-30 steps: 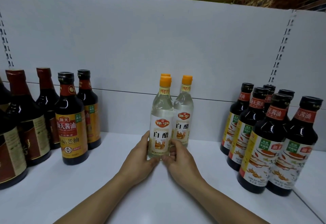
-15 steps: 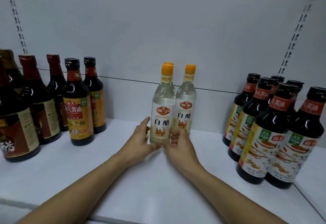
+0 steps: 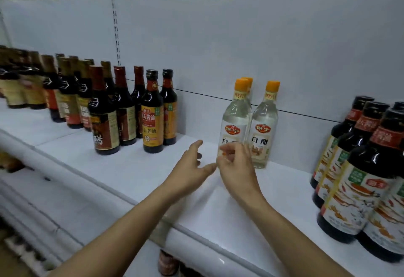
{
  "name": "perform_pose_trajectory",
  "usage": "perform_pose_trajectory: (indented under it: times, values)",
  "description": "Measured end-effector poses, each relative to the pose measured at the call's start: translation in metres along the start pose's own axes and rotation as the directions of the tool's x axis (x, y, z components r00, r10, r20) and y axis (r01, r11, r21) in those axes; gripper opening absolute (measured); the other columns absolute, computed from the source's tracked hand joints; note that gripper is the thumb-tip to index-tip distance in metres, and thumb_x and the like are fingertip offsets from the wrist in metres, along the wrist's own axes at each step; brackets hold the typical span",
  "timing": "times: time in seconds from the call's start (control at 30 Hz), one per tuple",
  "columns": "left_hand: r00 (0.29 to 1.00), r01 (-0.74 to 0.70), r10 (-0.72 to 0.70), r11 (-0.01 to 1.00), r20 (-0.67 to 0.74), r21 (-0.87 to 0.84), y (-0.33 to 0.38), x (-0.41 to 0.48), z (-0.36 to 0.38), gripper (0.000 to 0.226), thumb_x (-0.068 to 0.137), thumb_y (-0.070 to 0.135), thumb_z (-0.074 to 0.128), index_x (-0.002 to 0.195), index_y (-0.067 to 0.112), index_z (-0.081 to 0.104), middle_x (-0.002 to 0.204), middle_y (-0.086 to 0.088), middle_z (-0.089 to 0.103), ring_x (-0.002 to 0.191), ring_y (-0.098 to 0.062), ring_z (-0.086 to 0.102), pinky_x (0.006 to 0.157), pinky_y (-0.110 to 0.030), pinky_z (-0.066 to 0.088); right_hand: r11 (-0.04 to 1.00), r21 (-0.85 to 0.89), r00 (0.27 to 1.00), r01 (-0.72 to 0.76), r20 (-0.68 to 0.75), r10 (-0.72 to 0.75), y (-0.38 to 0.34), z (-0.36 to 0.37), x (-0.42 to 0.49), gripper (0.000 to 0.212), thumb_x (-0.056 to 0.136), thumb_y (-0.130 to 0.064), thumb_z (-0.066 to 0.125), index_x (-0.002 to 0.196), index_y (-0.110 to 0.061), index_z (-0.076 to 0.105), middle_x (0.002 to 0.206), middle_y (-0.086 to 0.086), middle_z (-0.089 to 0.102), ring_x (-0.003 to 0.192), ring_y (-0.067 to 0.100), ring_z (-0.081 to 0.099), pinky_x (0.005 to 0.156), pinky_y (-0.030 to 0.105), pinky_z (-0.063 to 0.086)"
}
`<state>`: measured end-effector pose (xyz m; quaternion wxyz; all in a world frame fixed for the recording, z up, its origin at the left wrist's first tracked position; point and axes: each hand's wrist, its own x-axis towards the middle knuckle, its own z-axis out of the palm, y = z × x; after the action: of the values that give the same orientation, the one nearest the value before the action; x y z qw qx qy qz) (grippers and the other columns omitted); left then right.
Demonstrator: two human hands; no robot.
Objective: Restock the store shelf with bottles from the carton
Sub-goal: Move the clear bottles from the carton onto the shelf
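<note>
Three clear white-vinegar bottles with orange caps stand on the white shelf (image 3: 122, 167): a front bottle (image 3: 235, 121), one right of it (image 3: 263, 128), and a third behind, of which only the cap (image 3: 248, 81) shows. My left hand (image 3: 190, 167) hovers open just left of the front bottle, fingers spread, touching nothing. In front of the front bottle's lower label, my right hand (image 3: 237, 167) has its fingers loosely curled with nothing in them. The carton is out of view.
Dark soy-sauce bottles (image 3: 152, 113) crowd the shelf's left side in rows. More dark bottles with picture labels (image 3: 358, 180) stand at the right, close to my right arm. The shelf's rounded front edge (image 3: 196, 239) runs diagonally below my forearms, with a lower shelf beneath.
Both hands have let go of the front vinegar bottle and drawn back a little. My head has turned left and pulled back, bringing more of the left bottles and the shelf edge into view.
</note>
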<state>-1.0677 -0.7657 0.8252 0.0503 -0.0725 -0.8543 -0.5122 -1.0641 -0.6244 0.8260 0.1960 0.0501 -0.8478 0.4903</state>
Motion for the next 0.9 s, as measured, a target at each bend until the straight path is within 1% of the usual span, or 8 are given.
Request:
perform_pose_trajectory:
  times: [0.13, 0.27, 0.37, 0.53, 0.63, 0.7, 0.77, 0.9]
  values:
    - [0.987, -0.006, 0.006, 1.0, -0.162, 0.0, -0.002, -0.045, -0.021, 0.069, 0.098, 0.037, 0.062, 0.157, 0.037, 0.025, 0.143, 0.005, 0.051, 0.123, -0.009, 0.052, 0.099, -0.028, 0.047, 0.991, 0.007, 0.963, 0.135, 0.236, -0.133, -0.031, 0.01, -0.021, 0.027, 0.098, -0.017, 0.06, 0.123, -0.028, 0.058, 0.126, -0.007, 0.053, 0.115, 0.007, 0.053, 0.091, 0.016, 0.041]
    - [0.938, 0.036, -0.048, 0.998, -0.343, -0.042, -0.019, -0.097, -0.052, 0.062, 0.098, 0.034, 0.063, 0.152, 0.039, 0.033, 0.132, 0.008, 0.055, 0.121, -0.009, 0.055, 0.099, -0.029, 0.049, 0.971, 0.056, 0.886, 0.234, 0.4, -0.236, -0.062, 0.033, -0.047, 0.031, 0.099, -0.024, 0.061, 0.128, -0.031, 0.057, 0.127, -0.009, 0.053, 0.115, 0.005, 0.053, 0.093, 0.018, 0.043]
    - [0.887, 0.096, -0.12, 0.993, -0.446, -0.075, -0.042, -0.14, -0.074, 0.061, 0.098, 0.033, 0.064, 0.152, 0.037, 0.035, 0.131, 0.006, 0.057, 0.122, -0.009, 0.056, 0.099, -0.029, 0.05, 0.956, 0.133, 0.803, 0.262, 0.519, -0.292, -0.082, 0.06, -0.075, 0.033, 0.099, -0.026, 0.061, 0.13, -0.033, 0.055, 0.129, -0.01, 0.052, 0.117, 0.004, 0.053, 0.086, 0.011, 0.042]
    - [0.78, 0.215, -0.239, 0.97, -0.578, -0.112, -0.087, -0.217, -0.112, 0.057, 0.099, 0.033, 0.064, 0.149, 0.036, 0.037, 0.121, 0.015, 0.057, 0.115, -0.001, 0.057, 0.089, -0.02, 0.05, 0.926, 0.232, 0.655, 0.299, 0.655, -0.376, -0.103, 0.123, -0.131, 0.032, 0.099, -0.027, 0.061, 0.13, -0.032, 0.055, 0.129, -0.012, 0.052, 0.116, 0.004, 0.052, 0.09, 0.018, 0.044]
    - [0.694, 0.298, -0.346, 0.936, -0.631, -0.186, -0.117, -0.267, -0.127, 0.058, 0.1, 0.026, 0.063, 0.151, 0.03, 0.037, 0.128, 0.003, 0.056, 0.118, -0.011, 0.056, 0.088, -0.022, 0.052, 0.931, 0.237, 0.569, 0.279, 0.74, -0.359, -0.102, 0.168, -0.17, 0.034, 0.099, -0.03, 0.061, 0.132, -0.029, 0.054, 0.131, -0.009, 0.052, 0.115, 0.006, 0.053, 0.097, 0.025, 0.048]
    - [0.631, 0.344, -0.406, 0.91, -0.661, -0.231, -0.143, -0.307, -0.135, 0.056, 0.1, 0.023, 0.064, 0.15, 0.027, 0.039, 0.126, 0.002, 0.057, 0.112, -0.007, 0.057, 0.081, -0.012, 0.047, 0.936, 0.224, 0.501, 0.273, 0.797, -0.337, -0.098, 0.202, -0.203, 0.033, 0.098, -0.029, 0.062, 0.131, -0.03, 0.055, 0.125, -0.011, 0.055, 0.113, 0.005, 0.055, 0.101, 0.033, 0.051]
    - [0.587, 0.398, -0.464, 0.879, -0.664, -0.263, -0.165, -0.341, -0.139, 0.053, 0.099, 0.024, 0.064, 0.147, 0.029, 0.042, 0.123, 0.006, 0.058, 0.108, 0.0, 0.057, 0.076, -0.009, 0.045, 0.944, 0.197, 0.433, 0.266, 0.85, -0.3, -0.088, 0.227, -0.232, 0.033, 0.099, -0.028, 0.061, 0.131, -0.031, 0.055, 0.124, -0.012, 0.056, 0.114, 0.006, 0.056, 0.101, 0.033, 0.051]
    - [0.497, 0.506, -0.591, 0.792, -0.636, -0.341, -0.221, -0.413, -0.142, 0.051, 0.098, 0.022, 0.065, 0.145, 0.027, 0.047, 0.12, 0.003, 0.062, 0.108, -0.001, 0.059, 0.078, -0.006, 0.044, 0.96, 0.155, 0.324, 0.232, 0.919, -0.226, -0.062, 0.279, -0.3, 0.035, 0.098, -0.026, 0.064, 0.131, -0.028, 0.056, 0.123, -0.008, 0.06, 0.111, 0.009, 0.057, 0.098, 0.035, 0.053]
